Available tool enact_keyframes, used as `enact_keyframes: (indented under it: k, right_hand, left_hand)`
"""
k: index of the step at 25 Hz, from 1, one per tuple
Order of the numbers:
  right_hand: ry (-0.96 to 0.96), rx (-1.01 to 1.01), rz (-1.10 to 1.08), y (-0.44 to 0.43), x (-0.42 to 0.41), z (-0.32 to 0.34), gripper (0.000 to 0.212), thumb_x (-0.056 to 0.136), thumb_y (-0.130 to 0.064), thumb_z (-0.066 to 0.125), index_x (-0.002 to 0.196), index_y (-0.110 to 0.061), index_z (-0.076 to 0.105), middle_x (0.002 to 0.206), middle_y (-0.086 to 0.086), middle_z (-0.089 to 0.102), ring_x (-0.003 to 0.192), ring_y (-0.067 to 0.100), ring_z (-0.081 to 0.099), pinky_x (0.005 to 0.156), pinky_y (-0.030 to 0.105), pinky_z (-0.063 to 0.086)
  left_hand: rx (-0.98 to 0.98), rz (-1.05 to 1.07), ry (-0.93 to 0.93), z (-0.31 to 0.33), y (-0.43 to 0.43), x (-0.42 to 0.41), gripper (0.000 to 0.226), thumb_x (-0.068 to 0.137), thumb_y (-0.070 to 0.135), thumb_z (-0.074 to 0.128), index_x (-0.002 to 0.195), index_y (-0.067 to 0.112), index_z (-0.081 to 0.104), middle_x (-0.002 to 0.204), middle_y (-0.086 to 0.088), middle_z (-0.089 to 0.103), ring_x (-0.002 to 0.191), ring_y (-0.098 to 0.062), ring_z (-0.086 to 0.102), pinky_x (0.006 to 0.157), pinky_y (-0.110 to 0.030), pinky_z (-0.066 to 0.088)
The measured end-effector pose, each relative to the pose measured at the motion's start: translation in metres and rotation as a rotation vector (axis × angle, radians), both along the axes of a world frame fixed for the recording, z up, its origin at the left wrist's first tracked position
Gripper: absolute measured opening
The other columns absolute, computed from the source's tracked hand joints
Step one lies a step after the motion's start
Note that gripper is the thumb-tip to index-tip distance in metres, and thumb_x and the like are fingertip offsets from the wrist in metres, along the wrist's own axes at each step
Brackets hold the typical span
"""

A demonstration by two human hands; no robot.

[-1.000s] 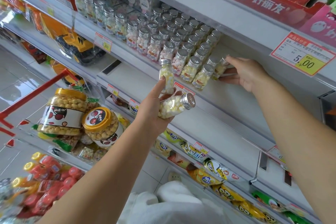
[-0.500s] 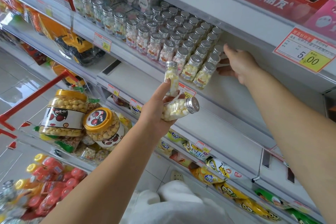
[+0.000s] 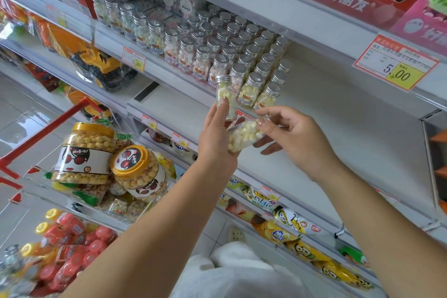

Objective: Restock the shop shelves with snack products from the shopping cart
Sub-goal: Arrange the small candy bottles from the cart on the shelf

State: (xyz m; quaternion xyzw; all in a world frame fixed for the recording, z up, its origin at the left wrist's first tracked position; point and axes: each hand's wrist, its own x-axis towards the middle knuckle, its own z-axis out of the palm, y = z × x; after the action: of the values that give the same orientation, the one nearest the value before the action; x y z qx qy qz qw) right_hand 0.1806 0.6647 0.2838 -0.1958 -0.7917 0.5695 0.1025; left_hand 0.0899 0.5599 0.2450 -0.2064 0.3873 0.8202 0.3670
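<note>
Our left hand point(image 3: 216, 143) grips two small candy bottles in front of the shelf point(image 3: 319, 94): an upright bottle point(image 3: 225, 94) pinched under the thumb, and a tilted bottle point(image 3: 243, 136) lying across the palm. Our right hand point(image 3: 294, 136) pinches the tilted bottle at its cap end. Rows of silver-capped bottles point(image 3: 242, 55) stand on the shelf just behind, and the red cart point(image 3: 46, 130) sits lower left.

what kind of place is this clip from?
Likely a small grocery or convenience shop: shelf price tags, rows of silver-capped candy bottles, and a red shopping cart loaded with snack jars.
</note>
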Motion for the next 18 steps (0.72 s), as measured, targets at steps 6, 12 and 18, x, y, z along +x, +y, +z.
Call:
enact_keyframes:
  k: [6,12,18]
  right_hand:
    - [-0.009,0.163,0.011,0.057,0.013,0.004,0.039,0.088,-0.004,0.064,0.109,-0.035,0.053,0.113,-0.005,0.067,0.097,0.022,0.066,0.088,0.038,0.054]
    - [-0.326,0.796,0.123,0.111,0.0,0.015,0.054,0.091,0.005,0.055,0.136,-0.024,0.046,0.124,-0.008,0.059,0.096,0.012,0.052,0.09,0.023,0.037]
    - [-0.344,0.628,0.073,0.124,-0.001,0.008,0.054,0.088,-0.008,0.063,0.128,-0.04,0.05,0.124,-0.003,0.054,0.11,0.017,0.057,0.102,0.032,0.044]
  left_hand:
    - [-0.007,0.053,0.0,-0.007,-0.016,-0.005,0.042,0.088,0.033,0.074,0.127,0.021,0.065,0.116,-0.005,0.065,0.097,-0.018,0.071,0.062,-0.027,0.06]
    - [0.021,0.02,-0.002,-0.011,-0.014,0.0,0.042,0.086,0.033,0.075,0.126,0.02,0.067,0.11,-0.005,0.064,0.089,-0.017,0.07,0.058,-0.024,0.057]
    - [0.056,-0.011,0.02,-0.012,-0.009,0.003,0.041,0.083,0.032,0.077,0.123,0.026,0.068,0.12,-0.007,0.062,0.087,-0.017,0.069,0.059,-0.023,0.057]
